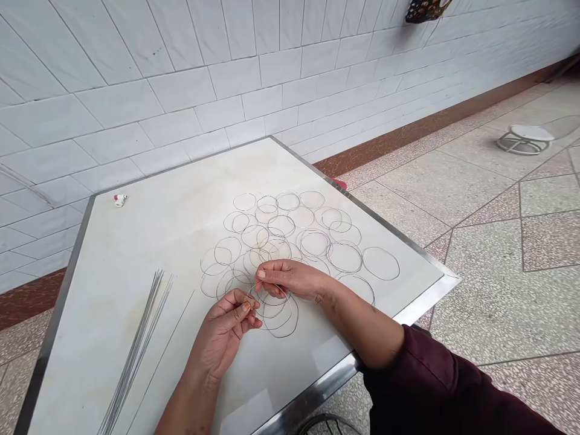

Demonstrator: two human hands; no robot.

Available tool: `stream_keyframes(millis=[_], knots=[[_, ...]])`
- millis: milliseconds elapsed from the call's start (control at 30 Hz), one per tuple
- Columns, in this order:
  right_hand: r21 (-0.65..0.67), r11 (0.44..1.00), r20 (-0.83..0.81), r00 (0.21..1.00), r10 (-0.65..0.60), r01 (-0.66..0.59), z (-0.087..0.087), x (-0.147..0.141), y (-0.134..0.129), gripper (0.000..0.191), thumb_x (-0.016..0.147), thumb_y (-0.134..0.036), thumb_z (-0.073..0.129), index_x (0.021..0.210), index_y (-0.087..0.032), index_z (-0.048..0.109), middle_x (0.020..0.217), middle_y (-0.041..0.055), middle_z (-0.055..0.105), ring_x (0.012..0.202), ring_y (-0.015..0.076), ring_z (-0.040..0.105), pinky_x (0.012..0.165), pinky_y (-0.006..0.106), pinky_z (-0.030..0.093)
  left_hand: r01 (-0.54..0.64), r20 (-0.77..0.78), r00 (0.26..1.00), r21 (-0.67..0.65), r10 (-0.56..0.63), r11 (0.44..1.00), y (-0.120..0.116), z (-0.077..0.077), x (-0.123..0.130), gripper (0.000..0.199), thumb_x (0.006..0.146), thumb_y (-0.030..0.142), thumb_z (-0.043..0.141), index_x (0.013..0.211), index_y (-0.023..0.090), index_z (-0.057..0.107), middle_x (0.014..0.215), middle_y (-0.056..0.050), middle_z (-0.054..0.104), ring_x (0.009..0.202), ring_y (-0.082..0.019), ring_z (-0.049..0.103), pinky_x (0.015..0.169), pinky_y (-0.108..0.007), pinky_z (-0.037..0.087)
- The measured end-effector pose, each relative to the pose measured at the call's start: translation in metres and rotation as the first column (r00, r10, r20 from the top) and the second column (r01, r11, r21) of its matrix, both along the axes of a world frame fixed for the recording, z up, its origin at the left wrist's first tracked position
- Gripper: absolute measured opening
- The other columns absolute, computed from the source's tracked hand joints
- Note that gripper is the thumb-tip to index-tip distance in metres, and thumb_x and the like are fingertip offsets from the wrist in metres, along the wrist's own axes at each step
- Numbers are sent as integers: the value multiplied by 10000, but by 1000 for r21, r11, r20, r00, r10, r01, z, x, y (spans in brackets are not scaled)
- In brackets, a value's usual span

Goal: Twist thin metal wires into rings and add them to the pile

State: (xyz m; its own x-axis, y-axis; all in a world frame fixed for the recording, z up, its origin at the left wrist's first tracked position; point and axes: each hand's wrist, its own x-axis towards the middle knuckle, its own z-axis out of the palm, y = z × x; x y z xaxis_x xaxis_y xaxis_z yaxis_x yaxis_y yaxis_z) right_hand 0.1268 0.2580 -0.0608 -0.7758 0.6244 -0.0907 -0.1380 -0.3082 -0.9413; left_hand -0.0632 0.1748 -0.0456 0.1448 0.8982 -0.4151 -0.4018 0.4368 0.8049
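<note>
Thumb and fingers of my left hand point(231, 326) pinch a thin wire ring point(290, 313) low over the table. My right hand point(287, 279) is closed at the ring's upper edge, with its thumb and forefinger pressed together on the wire. Several wire rings point(381, 263) lie flat and overlapping behind and around my hands; some are partly hidden by them. To the left of my left hand rests a bundle of straight wires point(136, 356). One single straight wire point(161, 360) lies between that bundle and my left forearm.
The white table point(149, 229) has a metal edge and stands against a tiled wall point(181, 115). Small white and red pieces point(120, 200) sit at its far left corner. A low white stool point(528, 134) stands on the floor at right. A dark patterned item point(426, 9) hangs above.
</note>
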Motion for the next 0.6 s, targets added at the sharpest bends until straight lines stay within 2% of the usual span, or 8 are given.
stream_keyframes(millis=[167,333,400,467,600], knots=[[40,999,30,999,9,-10,-1,2,1,321,919,-478,609,849,-168,655,587,-67,402,535,82,366,533,230,309,-1,-22,1000,6,2,1000,0,1,0,209,672,270,862,698,151,693,785,-33,668,615,-98,556,663,-262,515],[282,958,129,988,-83,44,4,2,1,192,936,-382,610,973,-204,672,795,-21,563,706,100,506,650,229,414,33,-141,990,26,-29,999,0,2,1,225,686,326,853,710,165,698,773,-29,673,660,-140,613,703,-298,520],[414,910,138,987,-79,15,7,1,0,121,914,-307,649,973,-211,693,872,-9,594,781,108,551,693,227,443,47,-177,983,23,-43,999,0,3,2,231,693,348,850,718,170,704,766,-27,676,672,-150,626,723,-311,521],[544,839,151,986,-73,-21,8,0,-1,81,907,-232,655,962,-216,712,898,-5,599,813,110,574,714,223,460,52,-191,980,18,-48,998,0,3,2,242,685,360,856,713,171,707,766,-26,678,676,-152,629,733,-316,521],[698,715,151,984,-98,-36,7,-1,-2,140,944,-177,601,995,-227,721,926,4,594,829,109,588,734,225,480,35,-183,983,1,-34,999,1,3,2,255,653,358,880,738,169,731,790,-26,685,681,-152,632,738,-324,526]])
